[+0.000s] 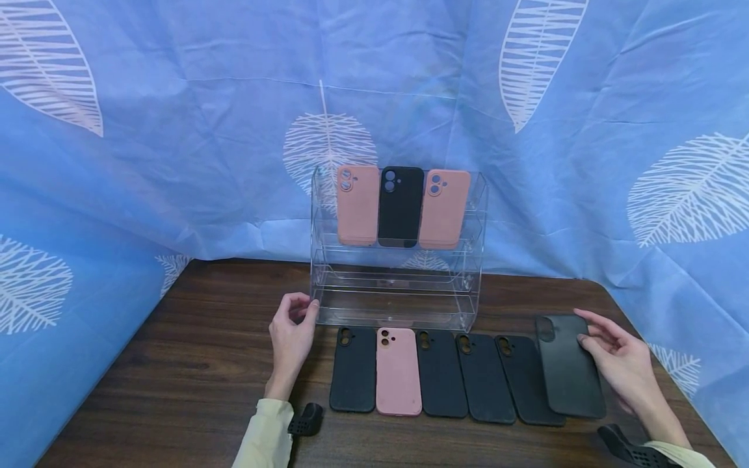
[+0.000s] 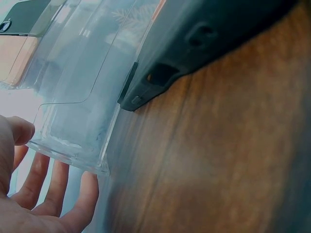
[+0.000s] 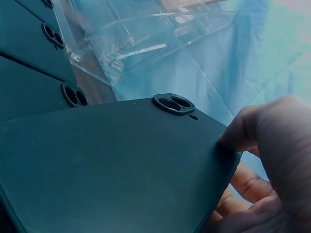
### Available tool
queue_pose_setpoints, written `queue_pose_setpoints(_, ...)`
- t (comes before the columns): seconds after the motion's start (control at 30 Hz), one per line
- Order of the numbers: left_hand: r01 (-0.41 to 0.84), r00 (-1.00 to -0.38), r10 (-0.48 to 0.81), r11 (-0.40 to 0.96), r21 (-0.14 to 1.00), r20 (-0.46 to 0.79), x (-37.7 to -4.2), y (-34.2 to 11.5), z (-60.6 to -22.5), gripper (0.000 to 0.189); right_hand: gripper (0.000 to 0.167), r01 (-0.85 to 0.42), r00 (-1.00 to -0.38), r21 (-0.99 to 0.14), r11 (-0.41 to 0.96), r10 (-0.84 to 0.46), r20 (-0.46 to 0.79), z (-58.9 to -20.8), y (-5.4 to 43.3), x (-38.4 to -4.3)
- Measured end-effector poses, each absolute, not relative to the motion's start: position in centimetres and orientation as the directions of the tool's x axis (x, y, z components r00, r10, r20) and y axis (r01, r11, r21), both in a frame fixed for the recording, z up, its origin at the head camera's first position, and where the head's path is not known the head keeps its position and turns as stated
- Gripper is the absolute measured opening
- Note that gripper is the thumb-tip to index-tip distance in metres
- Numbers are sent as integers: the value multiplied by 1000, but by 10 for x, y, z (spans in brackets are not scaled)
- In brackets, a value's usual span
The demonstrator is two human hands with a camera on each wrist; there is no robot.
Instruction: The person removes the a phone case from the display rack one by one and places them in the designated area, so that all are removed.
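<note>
The right hand [image 1: 626,364] pinches a dark case [image 1: 570,377], thumb on its back near a long edge, fingers beneath; the case lies tilted just left of that hand. It is judged light, slightly flexible, matte enough to resist slipping and hard to break; its long edges offer the best hold. The left hand [image 1: 292,331] pinches the near left corner of a clear rack [image 1: 386,320], probably stiff and more easily cracked. Between the hands lie 4 black cases [image 1: 354,374] and 1 pink case [image 1: 399,374]; beyond them, 3 upper cases [image 1: 400,211] stand in the rack. Surface: wood-grain table [image 1: 187,351] under both hands. Room: blue leaf-print cloth [image 1: 234,143] beyond and to either side.
</note>
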State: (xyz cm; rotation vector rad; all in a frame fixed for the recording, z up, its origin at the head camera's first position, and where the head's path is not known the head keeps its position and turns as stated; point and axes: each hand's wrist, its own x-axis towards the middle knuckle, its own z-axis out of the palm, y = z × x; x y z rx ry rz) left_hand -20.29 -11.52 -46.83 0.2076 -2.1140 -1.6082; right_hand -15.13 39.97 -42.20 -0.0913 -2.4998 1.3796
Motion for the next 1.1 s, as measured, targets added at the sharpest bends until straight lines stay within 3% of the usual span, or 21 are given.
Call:
queue_pose_setpoints(0.73, 149, -874, -405, 302, 942, 268, -204, -116, -469, 17, 45, -67, -984, -823, 565, 102, 149, -429, 429, -157)
queue_pose_setpoints(1.1, 158, -871, -406, 301, 940, 276, -204, -115, -468, 18, 50, -35, -998, -651, 758, 3, 56, -432, 432, -166)
